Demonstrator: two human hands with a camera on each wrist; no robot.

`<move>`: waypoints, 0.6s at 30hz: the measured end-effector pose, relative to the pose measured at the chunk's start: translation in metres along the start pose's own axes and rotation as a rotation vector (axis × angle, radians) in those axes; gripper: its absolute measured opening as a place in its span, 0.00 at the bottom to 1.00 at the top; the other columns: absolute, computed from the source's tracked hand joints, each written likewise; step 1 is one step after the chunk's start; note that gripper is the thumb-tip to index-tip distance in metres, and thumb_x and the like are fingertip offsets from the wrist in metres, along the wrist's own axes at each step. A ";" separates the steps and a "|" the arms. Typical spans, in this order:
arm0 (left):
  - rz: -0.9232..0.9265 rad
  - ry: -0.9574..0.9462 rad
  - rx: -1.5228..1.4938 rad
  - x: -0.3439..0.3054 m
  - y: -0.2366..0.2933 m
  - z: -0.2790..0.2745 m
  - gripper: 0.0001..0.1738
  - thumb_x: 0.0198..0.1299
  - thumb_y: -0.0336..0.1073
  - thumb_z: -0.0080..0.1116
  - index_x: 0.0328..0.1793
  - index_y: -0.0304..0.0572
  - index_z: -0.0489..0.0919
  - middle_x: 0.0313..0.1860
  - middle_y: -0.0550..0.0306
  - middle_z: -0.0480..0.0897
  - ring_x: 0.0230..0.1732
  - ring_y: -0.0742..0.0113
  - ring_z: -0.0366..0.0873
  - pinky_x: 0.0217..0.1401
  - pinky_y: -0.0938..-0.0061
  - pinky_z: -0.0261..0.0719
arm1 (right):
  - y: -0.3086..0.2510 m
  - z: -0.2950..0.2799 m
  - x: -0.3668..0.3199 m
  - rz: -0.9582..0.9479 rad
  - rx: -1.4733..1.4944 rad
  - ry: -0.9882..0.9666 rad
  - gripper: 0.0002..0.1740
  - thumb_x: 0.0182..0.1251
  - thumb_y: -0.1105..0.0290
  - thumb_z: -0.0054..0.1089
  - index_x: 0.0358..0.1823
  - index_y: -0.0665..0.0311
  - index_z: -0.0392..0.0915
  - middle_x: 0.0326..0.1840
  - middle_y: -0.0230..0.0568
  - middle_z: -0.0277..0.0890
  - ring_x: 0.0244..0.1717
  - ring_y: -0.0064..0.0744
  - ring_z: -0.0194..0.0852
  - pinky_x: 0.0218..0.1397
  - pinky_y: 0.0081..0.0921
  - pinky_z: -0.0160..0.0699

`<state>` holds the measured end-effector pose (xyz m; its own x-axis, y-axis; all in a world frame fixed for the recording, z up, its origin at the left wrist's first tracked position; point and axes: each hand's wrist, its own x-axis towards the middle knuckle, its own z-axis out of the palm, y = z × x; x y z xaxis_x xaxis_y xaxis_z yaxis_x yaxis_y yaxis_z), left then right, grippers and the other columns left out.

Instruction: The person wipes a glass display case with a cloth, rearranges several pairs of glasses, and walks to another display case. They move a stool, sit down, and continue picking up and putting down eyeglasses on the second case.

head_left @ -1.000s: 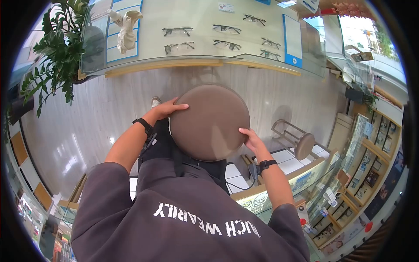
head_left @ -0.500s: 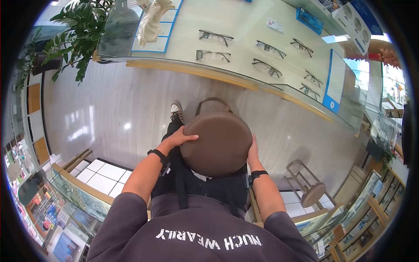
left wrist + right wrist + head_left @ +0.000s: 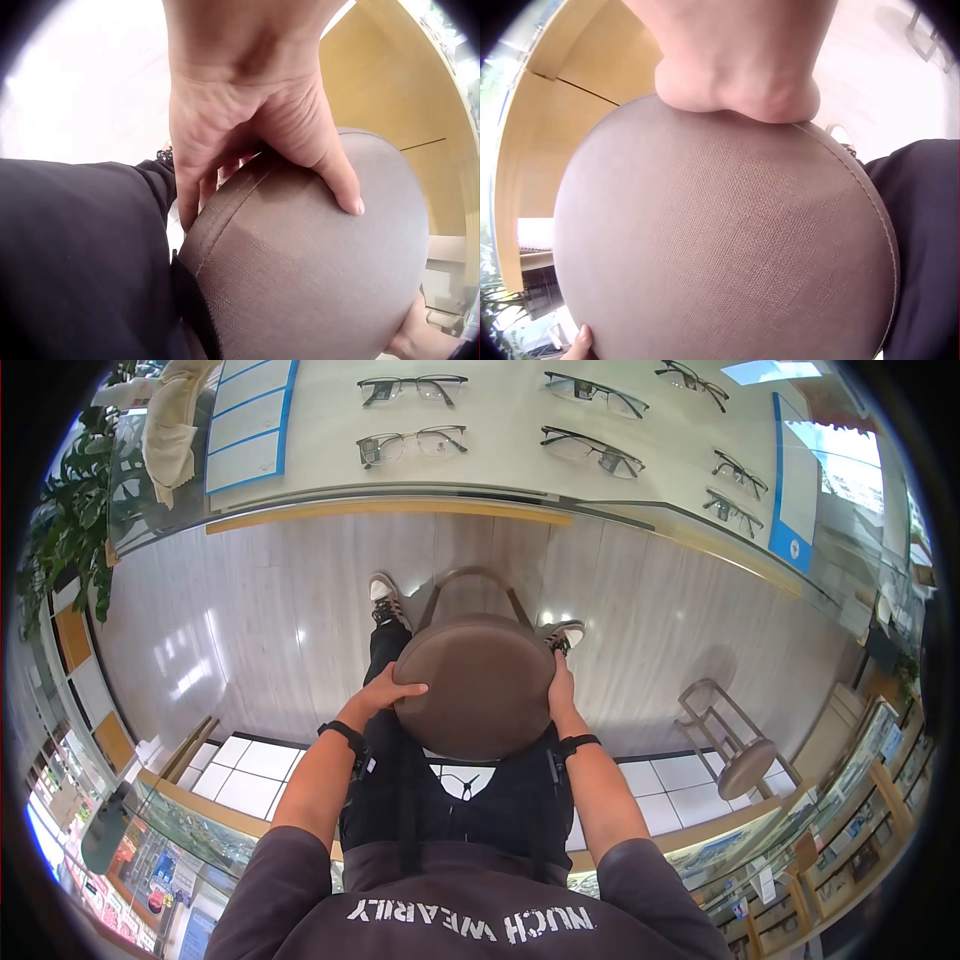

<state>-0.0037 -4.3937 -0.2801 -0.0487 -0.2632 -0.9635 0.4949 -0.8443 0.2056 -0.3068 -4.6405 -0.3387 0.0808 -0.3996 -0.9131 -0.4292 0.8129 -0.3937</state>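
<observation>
A stool with a round brown padded seat (image 3: 475,690) is between the person's legs, its curved leg frame (image 3: 470,573) showing beyond the seat. The left hand (image 3: 380,690) grips the seat's left side. In the left wrist view its thumb (image 3: 343,184) lies on the top, while the other fingers go down over the stitched edge. Opposite, the right hand (image 3: 562,688) holds the right side. The heel of that hand (image 3: 739,94) presses at the rim in the right wrist view, its fingers hidden past the edge.
Ahead runs a glass display counter (image 3: 390,510) with several pairs of glasses (image 3: 412,445). A second stool (image 3: 745,765) is at the right. Glass showcases (image 3: 200,830) and white floor tiles (image 3: 250,785) are behind the person. Both shoes (image 3: 383,592) are on the wood-look floor.
The stool's seat has tipped and come lower, and its leg frame now shows beyond it. The right hand moved from thumb on top to the seat's side. The second shoe has come into view.
</observation>
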 end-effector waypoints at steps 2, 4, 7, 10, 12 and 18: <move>-0.007 -0.018 0.007 0.007 0.000 -0.004 0.63 0.49 0.57 0.88 0.83 0.35 0.62 0.72 0.43 0.77 0.72 0.53 0.79 0.67 0.57 0.83 | 0.004 0.001 0.005 0.021 0.008 -0.003 0.44 0.83 0.36 0.50 0.68 0.77 0.80 0.63 0.51 0.87 0.62 0.40 0.85 0.69 0.33 0.77; -0.008 -0.036 0.008 0.015 -0.007 -0.008 0.63 0.49 0.57 0.88 0.83 0.35 0.62 0.72 0.43 0.77 0.72 0.53 0.79 0.68 0.57 0.83 | 0.010 -0.001 0.014 0.037 0.011 -0.006 0.44 0.83 0.36 0.50 0.67 0.77 0.81 0.63 0.51 0.87 0.62 0.40 0.85 0.69 0.33 0.77; 0.022 -0.074 -0.041 0.021 -0.011 -0.008 0.63 0.50 0.57 0.88 0.83 0.34 0.62 0.73 0.43 0.77 0.73 0.53 0.78 0.70 0.58 0.81 | 0.012 -0.001 0.020 0.048 -0.048 0.030 0.44 0.83 0.36 0.49 0.67 0.77 0.80 0.63 0.51 0.87 0.62 0.40 0.85 0.70 0.33 0.77; 0.060 -0.049 -0.016 0.018 -0.007 -0.005 0.62 0.51 0.56 0.87 0.83 0.33 0.63 0.73 0.44 0.77 0.75 0.54 0.76 0.76 0.60 0.76 | 0.010 0.001 0.020 0.085 -0.044 0.032 0.44 0.83 0.35 0.49 0.67 0.77 0.81 0.63 0.51 0.87 0.62 0.40 0.85 0.70 0.32 0.77; 0.037 -0.023 0.023 0.019 -0.007 -0.004 0.62 0.51 0.56 0.87 0.83 0.31 0.63 0.74 0.44 0.77 0.77 0.54 0.74 0.81 0.62 0.70 | 0.012 -0.001 0.021 0.112 -0.019 0.009 0.44 0.83 0.36 0.49 0.67 0.77 0.80 0.62 0.50 0.86 0.61 0.40 0.85 0.70 0.32 0.77; 0.004 0.002 0.113 0.027 -0.016 -0.011 0.65 0.50 0.59 0.86 0.85 0.31 0.62 0.76 0.42 0.76 0.79 0.51 0.73 0.83 0.61 0.68 | 0.013 -0.001 0.013 0.088 -0.012 -0.012 0.40 0.85 0.37 0.48 0.70 0.71 0.79 0.64 0.48 0.86 0.62 0.39 0.84 0.71 0.31 0.76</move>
<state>-0.0034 -4.3817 -0.3114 -0.0449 -0.2655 -0.9631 0.3944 -0.8904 0.2271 -0.3119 -4.6352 -0.3559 0.0531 -0.3219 -0.9453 -0.4459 0.8394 -0.3109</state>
